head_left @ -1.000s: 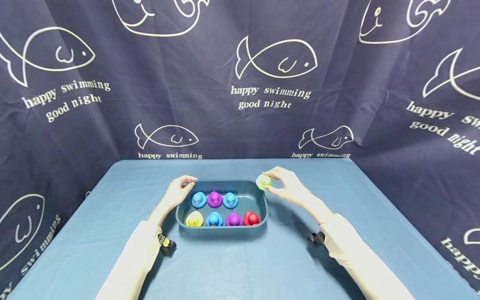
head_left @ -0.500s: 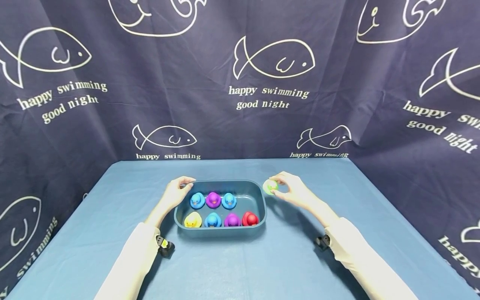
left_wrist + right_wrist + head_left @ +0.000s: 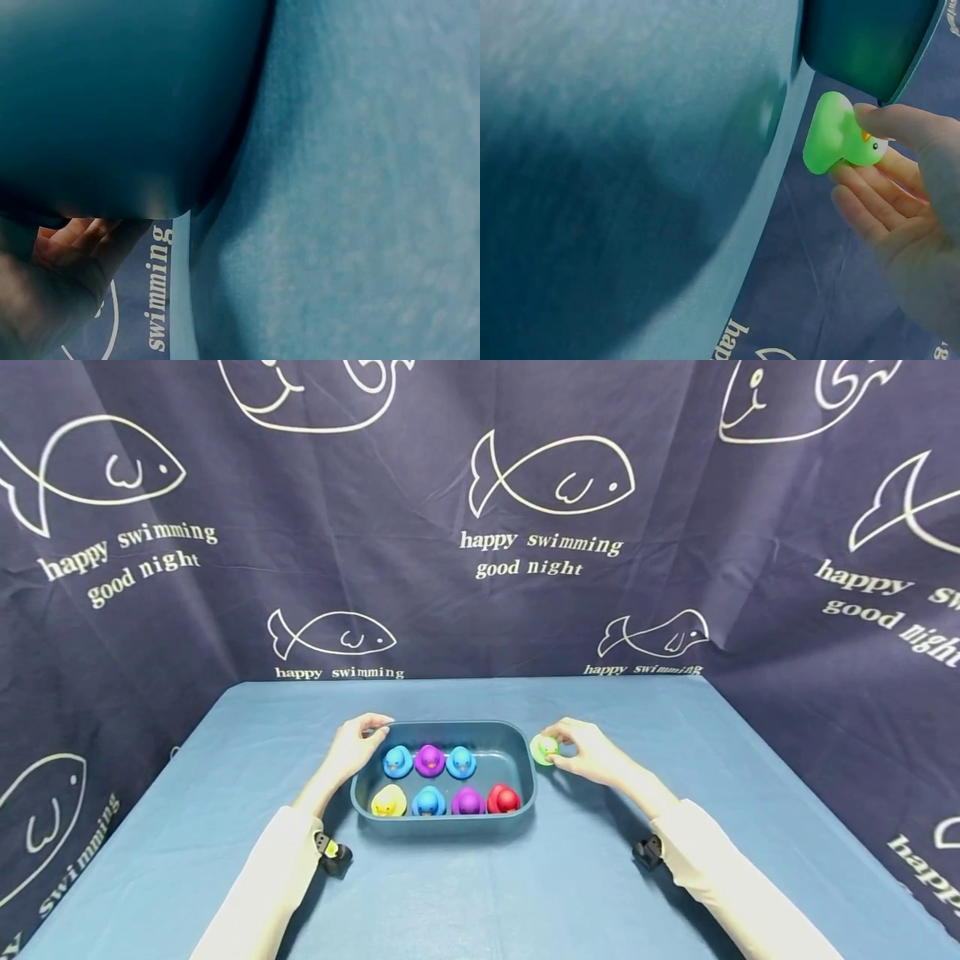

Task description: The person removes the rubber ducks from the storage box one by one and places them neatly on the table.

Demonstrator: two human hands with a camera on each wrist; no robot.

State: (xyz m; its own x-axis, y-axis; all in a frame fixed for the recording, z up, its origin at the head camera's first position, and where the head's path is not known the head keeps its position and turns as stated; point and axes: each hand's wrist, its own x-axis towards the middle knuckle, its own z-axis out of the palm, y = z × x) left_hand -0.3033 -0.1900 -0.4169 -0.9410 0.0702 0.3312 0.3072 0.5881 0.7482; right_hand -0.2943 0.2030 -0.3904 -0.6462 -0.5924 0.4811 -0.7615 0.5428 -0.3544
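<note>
A dark teal plastic tub [image 3: 442, 827] stands on the table, and my left hand [image 3: 354, 745] holds its far left corner at the rim. In the left wrist view the fingers [image 3: 94, 238] of that hand lie against the tub's outside. To the right of the tub, my right hand [image 3: 592, 753] pinches a bright green rubber duck [image 3: 829, 135] by its head, between thumb and fingers. The duck's broad base points down, close over the table beside the tub's right wall.
Inside the tub, a back row has a blue duck [image 3: 397, 762], a purple duck [image 3: 430, 760] and another blue one. Along its front wall sit a yellow duck [image 3: 389, 802], a red duck [image 3: 503, 799] and others between. A fish-print curtain [image 3: 480, 635] surrounds the blue table [image 3: 465, 893].
My right hand has carried the green duck from over the tub's right back corner outward and down, to the table side. The left hand stays at the tub's corner.
</note>
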